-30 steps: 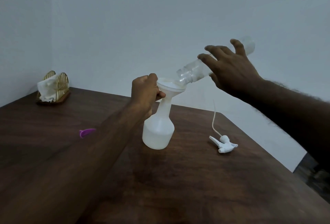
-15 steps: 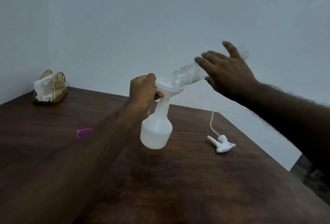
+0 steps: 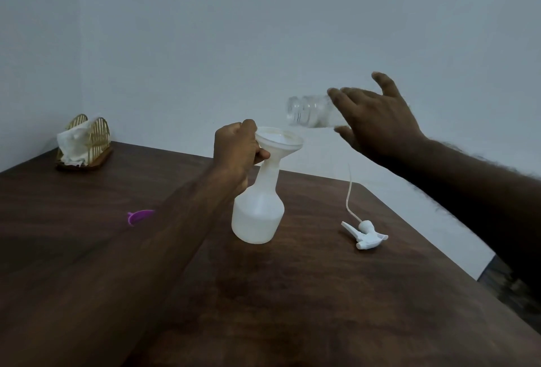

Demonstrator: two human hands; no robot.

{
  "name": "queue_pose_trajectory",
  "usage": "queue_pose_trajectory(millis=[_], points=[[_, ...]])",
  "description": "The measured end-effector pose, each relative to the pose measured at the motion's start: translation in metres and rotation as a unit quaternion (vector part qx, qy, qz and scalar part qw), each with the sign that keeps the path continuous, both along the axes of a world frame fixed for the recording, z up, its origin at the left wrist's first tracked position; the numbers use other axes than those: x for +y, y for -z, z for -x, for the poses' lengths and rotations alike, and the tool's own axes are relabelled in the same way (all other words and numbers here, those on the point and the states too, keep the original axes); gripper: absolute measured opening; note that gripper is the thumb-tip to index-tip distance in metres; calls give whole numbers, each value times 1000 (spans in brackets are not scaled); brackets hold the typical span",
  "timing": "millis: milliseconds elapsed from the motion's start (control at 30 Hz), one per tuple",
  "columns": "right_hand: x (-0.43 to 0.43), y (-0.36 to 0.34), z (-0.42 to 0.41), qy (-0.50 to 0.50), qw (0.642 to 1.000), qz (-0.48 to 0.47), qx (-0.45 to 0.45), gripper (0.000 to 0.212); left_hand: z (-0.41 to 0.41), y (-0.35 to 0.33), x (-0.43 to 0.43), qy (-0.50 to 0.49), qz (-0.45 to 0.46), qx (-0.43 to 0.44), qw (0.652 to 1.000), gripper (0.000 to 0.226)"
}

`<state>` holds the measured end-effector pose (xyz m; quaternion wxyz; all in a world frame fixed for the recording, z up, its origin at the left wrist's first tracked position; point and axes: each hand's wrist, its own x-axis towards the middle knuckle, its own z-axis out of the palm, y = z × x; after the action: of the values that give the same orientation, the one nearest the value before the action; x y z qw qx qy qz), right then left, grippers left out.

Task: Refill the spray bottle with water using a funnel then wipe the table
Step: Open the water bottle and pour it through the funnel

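Apparently, translucent white spray bottle (image 3: 257, 214) holds water.

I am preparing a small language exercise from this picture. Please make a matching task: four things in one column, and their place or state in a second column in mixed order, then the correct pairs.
Things
1. funnel
2. clear bottle
3. spray head
4. tissue holder

Places or states
A. lying on the table, right of the spray bottle
B. seated in the neck of the spray bottle
C. at the far left corner of the table
D. held in the air, nearly level, by the right hand

Pairs: 1-B, 2-D, 3-A, 4-C
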<state>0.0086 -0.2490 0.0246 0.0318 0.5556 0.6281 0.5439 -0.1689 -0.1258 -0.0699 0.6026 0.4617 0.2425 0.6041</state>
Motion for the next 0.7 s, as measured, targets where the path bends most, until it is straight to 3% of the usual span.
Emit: queue_pose_trajectory(millis=[400,567,700], points=[[-6,9,-8,37,998,10,40,58,-1,1,-1,-7,-19,9,1000,23],[-13,25,3,44,978,18,205,62,-2,3,0,-25,-35,14,999,24],[-20,40,16,11,922,49,384,66,-1,6,1,-37,-20,32,999,34]])
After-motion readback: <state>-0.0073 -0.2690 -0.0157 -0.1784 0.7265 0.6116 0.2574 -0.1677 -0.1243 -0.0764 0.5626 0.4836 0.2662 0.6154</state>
